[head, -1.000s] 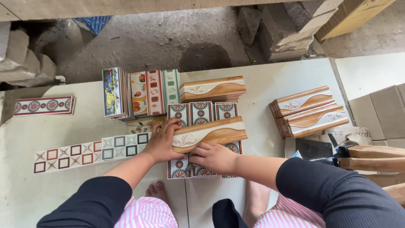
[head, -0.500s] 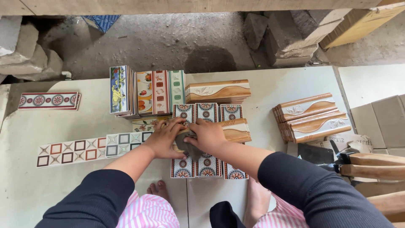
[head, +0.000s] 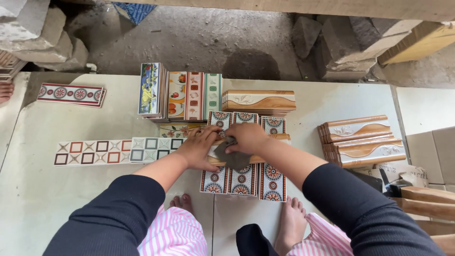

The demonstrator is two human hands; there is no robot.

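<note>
My left hand [head: 201, 147] rests on the left end of a brown and cream border tile [head: 282, 137] that lies across three patterned tiles [head: 241, 180]. My right hand [head: 244, 137] presses a dark grey cloth [head: 232, 156] onto the same border tile, and most of that tile is hidden under both hands. The patterned tiles have round red and blue motifs and lie side by side on the pale table [head: 57, 199].
Upright decorated tiles [head: 180, 95] and a stack of brown border tiles [head: 258, 102] stand behind. More brown tile stacks [head: 362, 140] sit at the right, strips of square-pattern tiles [head: 116, 150] at the left, a red-patterned tile [head: 71, 94] at far left. Stone blocks lie beyond.
My right hand has come up from the tile's lower edge onto its top with the grey cloth under it. My left hand has stayed on the tile's left end.
</note>
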